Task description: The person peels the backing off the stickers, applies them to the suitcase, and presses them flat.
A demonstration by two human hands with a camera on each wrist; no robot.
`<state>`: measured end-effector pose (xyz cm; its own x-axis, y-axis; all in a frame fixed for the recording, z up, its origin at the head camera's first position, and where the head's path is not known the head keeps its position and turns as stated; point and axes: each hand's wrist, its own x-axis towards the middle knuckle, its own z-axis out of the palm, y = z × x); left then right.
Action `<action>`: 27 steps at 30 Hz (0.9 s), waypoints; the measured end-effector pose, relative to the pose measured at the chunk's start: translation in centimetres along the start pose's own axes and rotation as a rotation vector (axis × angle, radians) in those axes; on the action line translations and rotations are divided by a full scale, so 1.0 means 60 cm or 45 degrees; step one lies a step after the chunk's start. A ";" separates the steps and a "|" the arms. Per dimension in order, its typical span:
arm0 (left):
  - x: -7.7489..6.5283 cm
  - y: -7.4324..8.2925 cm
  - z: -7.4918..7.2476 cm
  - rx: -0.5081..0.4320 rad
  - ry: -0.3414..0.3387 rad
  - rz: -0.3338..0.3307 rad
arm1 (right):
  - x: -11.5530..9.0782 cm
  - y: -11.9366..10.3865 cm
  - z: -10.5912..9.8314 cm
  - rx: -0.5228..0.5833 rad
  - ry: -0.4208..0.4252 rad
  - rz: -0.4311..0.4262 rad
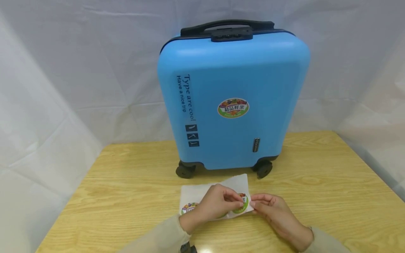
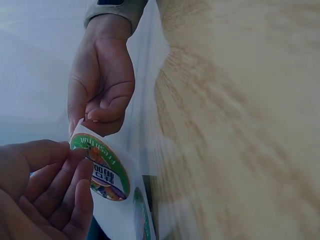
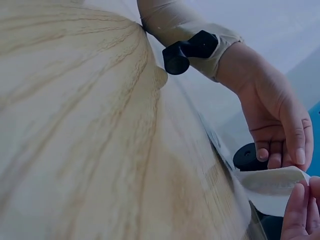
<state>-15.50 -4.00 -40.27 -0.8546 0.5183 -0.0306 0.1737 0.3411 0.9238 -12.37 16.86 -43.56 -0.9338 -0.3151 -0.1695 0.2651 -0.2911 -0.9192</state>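
Note:
A white backing sheet with round fruit stickers lies on the table, its right end raised. My left hand reaches over it, thumb and forefinger pinching at the edge of the rightmost sticker. My right hand grips the sheet's right edge between thumb and fingers. In the left wrist view, the green-rimmed sticker lies beside the left fingertips. The right wrist view shows the sheet's pale underside bent upward between both hands. Another sticker shows at the sheet's left, partly behind the left wrist.
A blue suitcase stands upright behind the sheet, its black wheels on the wooden table. One oval fruit sticker is on its front. White cloth hangs behind and at the sides.

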 end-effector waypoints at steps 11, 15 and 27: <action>-0.002 -0.001 -0.001 -0.028 -0.009 0.008 | 0.001 -0.006 0.008 -0.006 -0.070 0.037; -0.001 0.000 0.000 -0.036 -0.009 -0.029 | 0.004 -0.006 0.006 -0.022 -0.093 0.050; -0.001 -0.002 0.003 -0.100 -0.032 -0.079 | 0.009 -0.002 0.009 -0.031 -0.188 -0.026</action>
<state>-15.38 -3.92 -40.42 -0.8499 0.5179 -0.0976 0.0808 0.3110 0.9470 -12.75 16.25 -43.38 -0.8929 -0.4395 -0.0983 0.2390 -0.2774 -0.9305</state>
